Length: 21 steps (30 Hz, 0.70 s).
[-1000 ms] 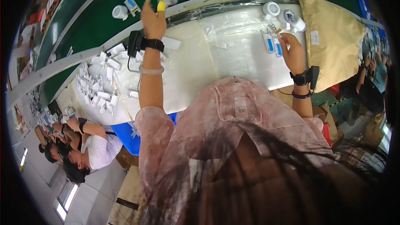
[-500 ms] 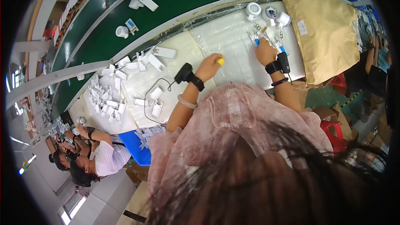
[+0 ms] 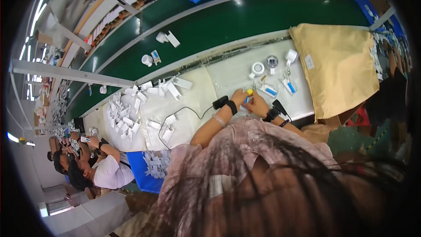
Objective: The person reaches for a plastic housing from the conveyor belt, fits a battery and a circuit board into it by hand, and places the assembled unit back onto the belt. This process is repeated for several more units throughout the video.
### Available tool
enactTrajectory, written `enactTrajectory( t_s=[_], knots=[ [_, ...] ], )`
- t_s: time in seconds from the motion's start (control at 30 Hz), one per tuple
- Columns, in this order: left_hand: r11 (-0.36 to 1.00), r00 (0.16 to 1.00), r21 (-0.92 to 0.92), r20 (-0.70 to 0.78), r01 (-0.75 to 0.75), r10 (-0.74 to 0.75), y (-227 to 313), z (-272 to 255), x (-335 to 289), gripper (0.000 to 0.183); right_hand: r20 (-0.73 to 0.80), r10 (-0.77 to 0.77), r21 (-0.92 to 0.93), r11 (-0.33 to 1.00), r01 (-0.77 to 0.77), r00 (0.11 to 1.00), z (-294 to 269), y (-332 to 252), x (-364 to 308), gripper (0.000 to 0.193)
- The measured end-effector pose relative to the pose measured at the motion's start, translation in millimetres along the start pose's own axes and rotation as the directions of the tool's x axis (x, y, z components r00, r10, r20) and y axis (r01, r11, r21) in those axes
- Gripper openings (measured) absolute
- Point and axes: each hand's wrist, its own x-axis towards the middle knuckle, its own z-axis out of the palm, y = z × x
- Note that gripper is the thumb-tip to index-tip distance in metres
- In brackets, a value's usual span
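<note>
My left hand [image 3: 237, 98] and my right hand [image 3: 259, 105] meet low over the bench, close to my body. Pinched between their fingers is a small white part with a blue block [image 3: 247, 99], largely covered by the fingers. Something yellow [image 3: 249, 91], perhaps a finger cover, shows at my left fingertips. Just beyond lie two open white casings with blue blocks, one nearer [image 3: 270, 91] and one to its right [image 3: 290, 87]. Behind them sit a round white head with a slotted grille [image 3: 257, 68], a grey-faced round head [image 3: 272, 62] and a white cup-shaped head [image 3: 291, 55].
White plastic parts [image 3: 125, 113] are heaped on the left of the bench. A blue bin [image 3: 144, 173] of parts stands beside me. A yellowish sack [image 3: 335, 70] lies on the right. Past the bench runs a green conveyor [image 3: 210, 39]. Co-workers [image 3: 107, 166] sit at left.
My right hand has come back toward me from the casings at right, bringing a blue-and-white part. My left hand has moved right to meet it. The head view has shifted.
</note>
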Motion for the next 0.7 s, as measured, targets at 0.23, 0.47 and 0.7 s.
enactTrajectory(
  t_s=[0.23,0.47,0.7],
  knots=[
    [0.947,0.981,-0.275,0.141,0.168,-0.133,91.1,-4.1,-74.4,0.021,-0.225,-0.421,-0.265,0.894,0.360,0.879,-46.0,3.7,2.9,0.033],
    [0.955,0.955,-0.268,0.294,0.125,-0.042,119.9,-28.3,-107.9,0.019,0.021,-0.761,-0.533,0.541,0.651,0.649,-52.5,-5.2,28.8,0.033],
    [0.974,0.920,0.121,0.369,-0.192,0.136,146.2,-54.0,-152.4,0.025,0.104,-0.547,0.012,0.836,0.548,0.831,-49.2,-55.5,-6.3,0.011]
  ],
)
